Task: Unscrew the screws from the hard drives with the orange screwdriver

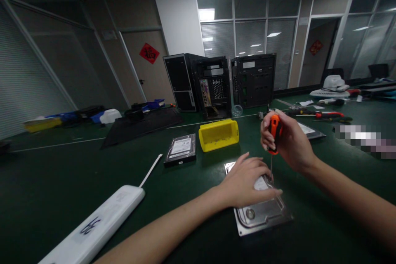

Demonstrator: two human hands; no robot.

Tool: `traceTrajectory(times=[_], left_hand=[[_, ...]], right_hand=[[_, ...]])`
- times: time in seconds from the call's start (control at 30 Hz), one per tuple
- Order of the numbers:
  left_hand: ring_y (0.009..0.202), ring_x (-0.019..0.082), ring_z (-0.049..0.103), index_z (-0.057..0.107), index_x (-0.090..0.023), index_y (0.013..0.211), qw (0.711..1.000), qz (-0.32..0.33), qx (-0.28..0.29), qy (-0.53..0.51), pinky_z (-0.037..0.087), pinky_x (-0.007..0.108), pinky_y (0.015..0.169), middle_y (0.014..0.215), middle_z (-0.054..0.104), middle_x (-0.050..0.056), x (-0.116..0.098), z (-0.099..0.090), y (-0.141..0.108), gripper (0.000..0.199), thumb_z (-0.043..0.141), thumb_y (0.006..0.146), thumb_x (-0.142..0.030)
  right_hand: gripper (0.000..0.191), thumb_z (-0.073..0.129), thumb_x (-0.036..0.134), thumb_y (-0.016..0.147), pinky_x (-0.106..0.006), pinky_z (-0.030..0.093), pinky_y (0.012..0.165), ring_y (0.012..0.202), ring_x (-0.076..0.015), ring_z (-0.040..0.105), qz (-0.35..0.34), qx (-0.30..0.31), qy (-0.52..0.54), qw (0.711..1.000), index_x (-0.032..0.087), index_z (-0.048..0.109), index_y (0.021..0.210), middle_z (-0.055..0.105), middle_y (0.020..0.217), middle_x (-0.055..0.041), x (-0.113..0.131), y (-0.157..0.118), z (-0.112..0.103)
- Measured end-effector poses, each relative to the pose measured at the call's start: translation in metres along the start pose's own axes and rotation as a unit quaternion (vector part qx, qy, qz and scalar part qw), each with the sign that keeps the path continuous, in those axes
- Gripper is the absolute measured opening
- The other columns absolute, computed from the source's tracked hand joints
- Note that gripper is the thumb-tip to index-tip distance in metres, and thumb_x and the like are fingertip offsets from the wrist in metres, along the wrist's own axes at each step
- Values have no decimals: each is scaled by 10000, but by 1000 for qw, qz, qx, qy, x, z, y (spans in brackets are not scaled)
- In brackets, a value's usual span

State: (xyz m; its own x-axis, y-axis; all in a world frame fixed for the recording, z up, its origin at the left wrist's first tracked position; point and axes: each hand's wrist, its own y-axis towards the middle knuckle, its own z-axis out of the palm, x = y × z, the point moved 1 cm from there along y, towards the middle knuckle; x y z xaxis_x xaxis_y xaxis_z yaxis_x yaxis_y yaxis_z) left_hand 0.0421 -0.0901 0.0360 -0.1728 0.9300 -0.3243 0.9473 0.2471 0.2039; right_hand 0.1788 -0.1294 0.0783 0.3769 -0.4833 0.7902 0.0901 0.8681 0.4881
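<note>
Has a white power strip (95,231) at the lower left of the frame. Rests the open left hand (247,179), with fingers spread, on the silver hard drive (261,210), right of bottom center. Wraps the right hand (286,140) closed around an orange-and-black screwdriver (274,134), right of center, with its shaft pointing down to the drive's right side; cannot tell about tip contact. Faces a second hard drive (181,150) and yellow bin (219,144) near center, then black computer cases (181,82) at upper center.
</note>
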Motion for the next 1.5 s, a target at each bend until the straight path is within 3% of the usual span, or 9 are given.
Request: traceTrajectory(times=[0.3,0.63,0.97,1.5], left_hand=[[1217,223,433,618,-231,952,1000,3,-2,8,145,471,1105,1100,608,29,1,1,0,413,478,813,-594],[1192,219,456,617,-228,949,1000,14,-11,4,124,492,1105,1083,611,35,2,4,1,415,480,811,-595],[1164,214,480,618,-228,945,1000,14,-10,-2,122,490,1105,1077,612,34,2,3,1,436,462,810,-612],[1158,204,481,615,-231,945,1000,10,-6,-2,131,492,1105,1077,607,30,1,2,1,438,456,811,-616]], right_hand=[[227,460,386,856,-243,400,507,462,-77,430,-31,-28,-56,998,186,512,763,499,607,32,0,0,0],[170,447,354,879,-237,370,452,402,-79,423,-29,2,-73,997,215,400,794,523,564,57,-1,0,3],[167,440,384,881,-225,331,420,365,-71,372,-18,4,-64,998,220,433,847,484,510,67,-2,0,1],[254,449,397,875,-230,346,429,370,-62,355,1,17,-59,998,196,420,721,443,519,65,-2,-1,2]])
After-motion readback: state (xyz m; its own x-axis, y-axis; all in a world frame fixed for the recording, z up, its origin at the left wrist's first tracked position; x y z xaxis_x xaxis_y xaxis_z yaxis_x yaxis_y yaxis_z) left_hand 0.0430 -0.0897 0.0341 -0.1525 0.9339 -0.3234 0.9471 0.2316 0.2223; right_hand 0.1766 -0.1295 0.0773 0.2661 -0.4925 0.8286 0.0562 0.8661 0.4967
